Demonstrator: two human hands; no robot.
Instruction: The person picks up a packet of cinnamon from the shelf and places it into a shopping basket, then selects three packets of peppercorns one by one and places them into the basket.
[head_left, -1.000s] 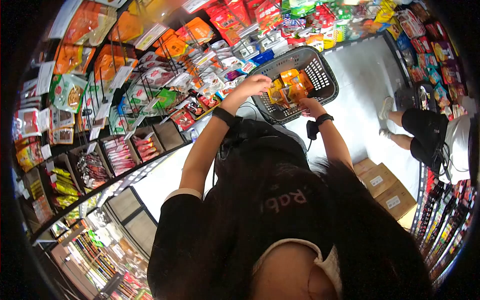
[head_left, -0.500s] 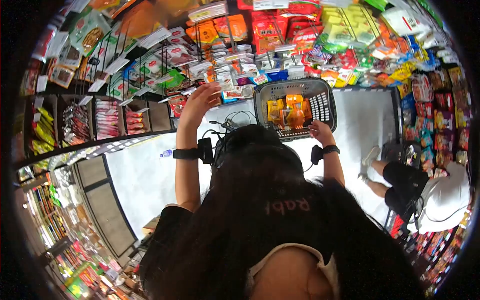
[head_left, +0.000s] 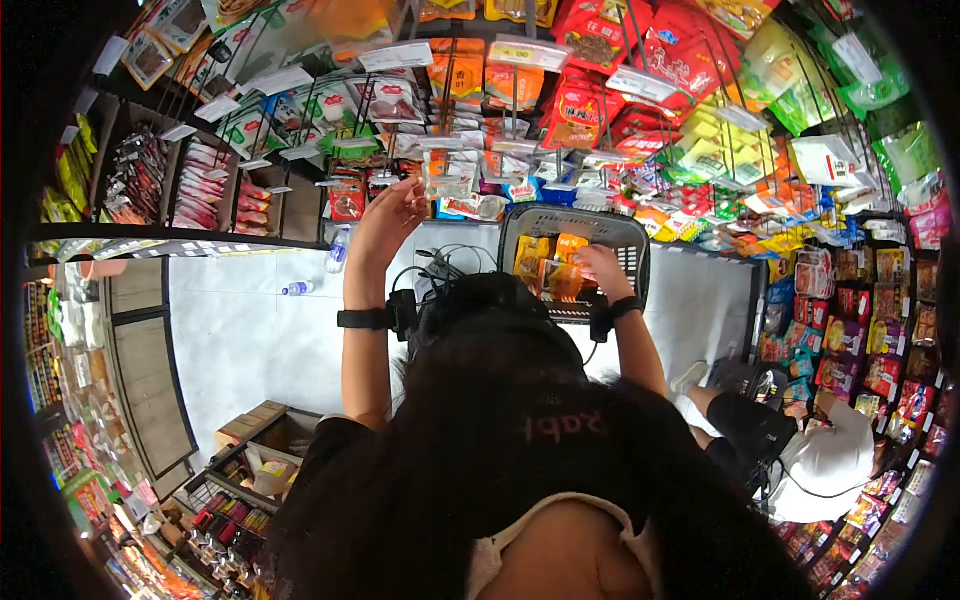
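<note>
My left hand is raised in front of the hanging packets, fingers loosely bent and apart, holding nothing. Its fingertips are close to a clear-and-silver packet and a small red packet. Inside the dark plastic basket, several orange-yellow packets lie in a pile. Over the basket's right side, my right hand reaches in with its fingers extended, the tips right at the upper orange packet. Black straps with small devices circle both wrists.
Hooks with red snack bags and price tags fill the display ahead. Shelf bins with pink packets stand at left. A bottle lies on the white floor. At right, a person in a white top is beside packed shelves.
My right hand has moved left, from the basket's rim to the orange packets inside. My left hand stays raised by the display, its fingers more bent. The whole view has shifted.
</note>
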